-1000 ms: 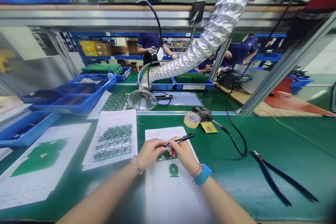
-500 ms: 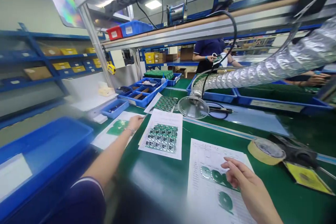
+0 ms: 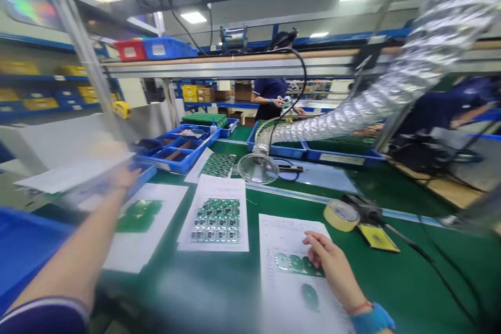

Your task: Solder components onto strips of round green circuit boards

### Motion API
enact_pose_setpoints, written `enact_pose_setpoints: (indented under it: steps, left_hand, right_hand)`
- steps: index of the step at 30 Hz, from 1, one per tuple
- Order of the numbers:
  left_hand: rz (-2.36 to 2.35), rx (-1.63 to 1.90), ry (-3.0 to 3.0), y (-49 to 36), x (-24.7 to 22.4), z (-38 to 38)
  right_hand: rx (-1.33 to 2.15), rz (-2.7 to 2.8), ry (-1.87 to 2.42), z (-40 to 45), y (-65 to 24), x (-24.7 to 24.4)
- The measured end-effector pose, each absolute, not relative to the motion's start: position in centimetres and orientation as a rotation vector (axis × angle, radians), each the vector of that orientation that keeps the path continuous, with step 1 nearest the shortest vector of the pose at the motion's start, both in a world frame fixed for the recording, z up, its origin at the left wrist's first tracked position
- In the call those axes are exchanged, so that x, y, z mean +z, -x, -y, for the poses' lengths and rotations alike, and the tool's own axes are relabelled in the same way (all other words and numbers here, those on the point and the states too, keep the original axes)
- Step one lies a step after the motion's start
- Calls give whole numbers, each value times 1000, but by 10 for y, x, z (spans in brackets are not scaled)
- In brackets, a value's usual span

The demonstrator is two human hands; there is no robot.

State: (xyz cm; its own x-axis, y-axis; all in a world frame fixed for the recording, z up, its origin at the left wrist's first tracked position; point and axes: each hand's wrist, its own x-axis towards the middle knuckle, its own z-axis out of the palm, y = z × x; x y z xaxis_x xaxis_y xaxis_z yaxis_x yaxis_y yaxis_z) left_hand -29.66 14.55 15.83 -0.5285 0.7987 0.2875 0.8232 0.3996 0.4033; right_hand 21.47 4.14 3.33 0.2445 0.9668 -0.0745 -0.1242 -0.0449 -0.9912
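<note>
My left hand is stretched out at the left, over a small blue bin; motion smears its fingers, and what it holds, if anything, cannot be made out. Near it, green boards lie on a white sheet. My right hand hovers with loosely bent, parted fingers and nothing in them, over the right end of a row of round green boards on a printed sheet. Another round board lies below that row. Between my hands, a panel of populated boards rests on paper.
A funnel on a silver duct stands at the middle back. Behind are divided blue trays. Tape and a black tool lie at right. A person stands beyond the bench; a large blue bin is at left.
My left hand has moved left, away from the sheet with green boards, to the small blue bin. The view has turned right. My right hand remains over the round boards.
</note>
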Motion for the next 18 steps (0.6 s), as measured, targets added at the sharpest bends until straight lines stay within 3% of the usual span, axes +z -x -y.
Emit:
enact_pose_setpoints:
  steps: [4,11,18]
  left_hand:
    - [2355,-894,2092,200,114,-134]
    - [1527,-754,3406,4,27,-11]
    - [1416,-474,3500,-23,17,-18]
  right_hand:
    - [1001,742,1177,-47,-222,34]
    - [774,377,1087,-59,-303,48]
    - [737,313,1153,-76,-358,51]
